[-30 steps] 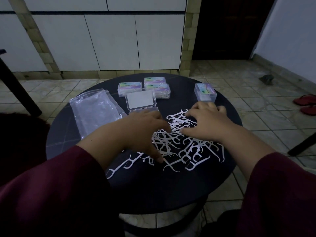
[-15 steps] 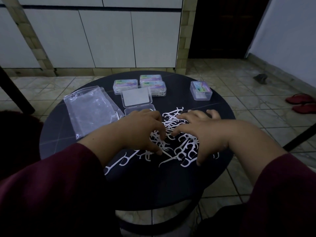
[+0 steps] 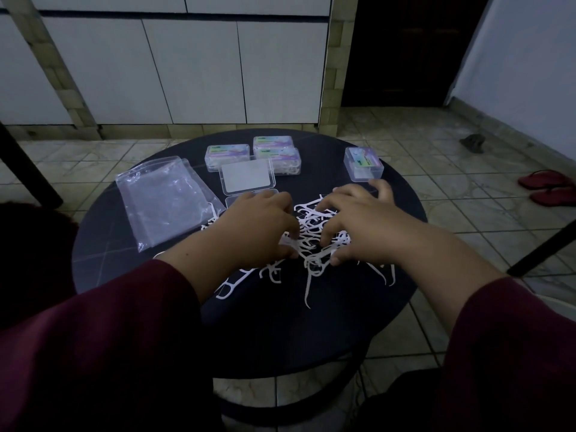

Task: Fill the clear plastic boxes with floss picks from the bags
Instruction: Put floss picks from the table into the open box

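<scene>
Together, left hand (image 3: 258, 227) and right hand (image 3: 358, 222) curl their fingers round heaped floss picks (image 3: 310, 236).

Both forearms reach forward from dark red sleeves and angle inward, so the two hands sit close together, palms down. The left hand (image 3: 260, 227) has its fingers curled downward, thumb tip pointing toward the other hand. The right hand (image 3: 358, 221) mirrors it with fingers bent and spread, little finger stretched out farthest forward, thumb tucked low.
</scene>
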